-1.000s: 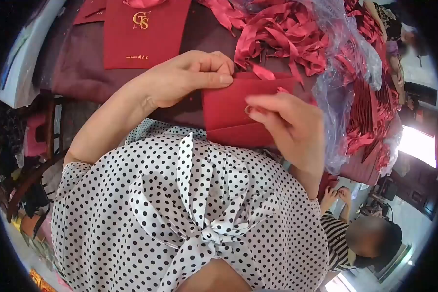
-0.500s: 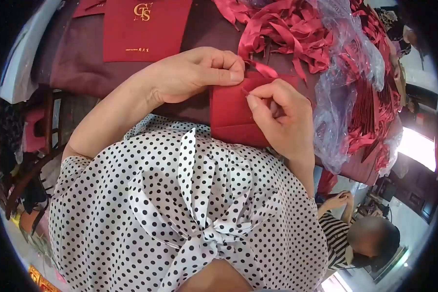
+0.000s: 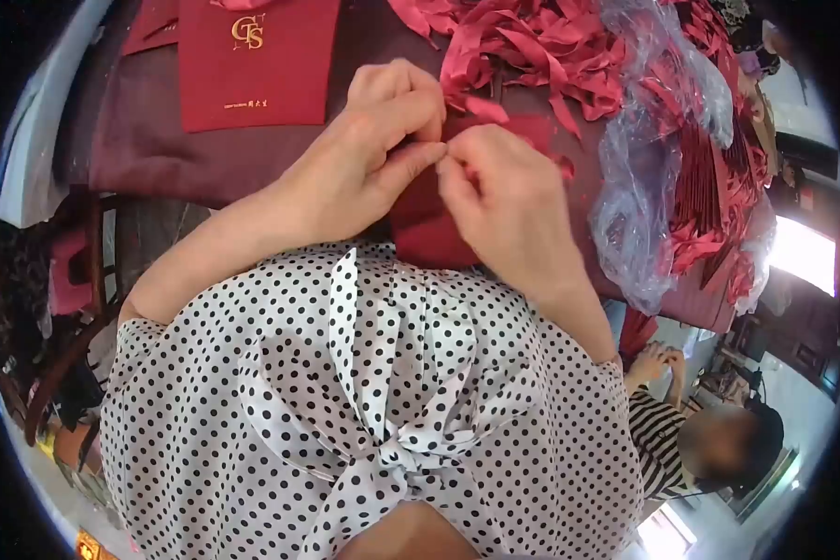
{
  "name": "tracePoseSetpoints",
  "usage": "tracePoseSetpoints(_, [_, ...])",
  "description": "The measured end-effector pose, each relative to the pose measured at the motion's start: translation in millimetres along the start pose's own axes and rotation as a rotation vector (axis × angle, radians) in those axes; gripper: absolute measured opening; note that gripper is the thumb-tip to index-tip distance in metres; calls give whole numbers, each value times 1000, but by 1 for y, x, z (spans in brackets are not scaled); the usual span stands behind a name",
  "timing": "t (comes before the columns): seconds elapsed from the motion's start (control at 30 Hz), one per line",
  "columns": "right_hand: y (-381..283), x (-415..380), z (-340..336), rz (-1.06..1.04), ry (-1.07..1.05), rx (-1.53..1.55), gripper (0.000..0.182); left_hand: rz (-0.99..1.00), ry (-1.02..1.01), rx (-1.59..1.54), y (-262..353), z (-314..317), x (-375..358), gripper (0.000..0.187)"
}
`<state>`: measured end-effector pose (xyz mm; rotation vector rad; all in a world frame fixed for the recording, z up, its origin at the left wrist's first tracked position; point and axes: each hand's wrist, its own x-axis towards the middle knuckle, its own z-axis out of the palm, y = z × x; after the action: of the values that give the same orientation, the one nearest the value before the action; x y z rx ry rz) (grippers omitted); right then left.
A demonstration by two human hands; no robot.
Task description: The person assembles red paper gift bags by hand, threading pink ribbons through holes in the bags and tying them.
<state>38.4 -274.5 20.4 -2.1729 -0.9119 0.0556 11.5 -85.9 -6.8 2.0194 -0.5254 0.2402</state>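
Note:
A red paper bag (image 3: pixel 429 233) lies flat at the table's near edge, partly covered by my hands. My left hand (image 3: pixel 373 154) is closed in a pinch above the bag's left side. Its fingertips meet those of my right hand (image 3: pixel 513 191), which is closed too, with thumb and forefinger pressed together. Both appear to pinch a red satin ribbon (image 3: pixel 481 109), part of which shows just behind the knuckles. The pinched section itself is hidden by the fingers.
A flat red bag with gold lettering (image 3: pixel 257 70) lies at the far left of the maroon-covered table (image 3: pixel 140 154). Loose red ribbons (image 3: pixel 532 56) are heaped at the back. Clear plastic wrap (image 3: pixel 630 215) and stacked red bags (image 3: pixel 705 187) stand right. Another person (image 3: pixel 663 439) sits lower right.
My right hand has moved left and up until its fingertips meet my left hand's. My left hand has turned, with its knuckles raised. The whole view has shifted slightly.

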Motion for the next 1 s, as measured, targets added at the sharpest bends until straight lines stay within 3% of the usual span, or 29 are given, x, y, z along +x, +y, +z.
tracePoseSetpoints(0.17, [6,1,19,-169,30,-207,16,-40,40,-29,-4,5,-8,12])
tracePoseSetpoints(0.23, [7,3,15,-124,76,-130,17,-130,0,-283,-14,1,-8,8])
tracePoseSetpoints(0.3, [0,6,9,-77,200,-48,25,-164,-18,-305,-15,-5,-10,11])
tracePoseSetpoints(0.47, [3,-3,6,-149,15,-22,29,-83,-271,-156,-12,-33,-1,12])
tracePoseSetpoints(0.6, [-10,-3,-4,-77,-64,-25,23,-142,-498,-124,-1,-47,23,14])
tracePoseSetpoints(0.73, [-11,-4,-12,-78,-58,55,18,100,-637,-20,0,-43,40,6])
tracePoseSetpoints(0.87, [-12,-9,-24,-15,-61,110,8,235,-432,-110,0,-46,41,10])
tracePoseSetpoints(0.9, [-15,-11,-30,25,-107,145,7,224,-336,-70,-10,-52,47,11])
tracePoseSetpoints(0.93, [-18,-12,-34,64,-151,182,6,78,-322,-137,-13,-66,54,12])
tracePoseSetpoints(1.0, [-21,-12,-33,58,-145,214,5,78,-376,-315,-17,-60,58,14])
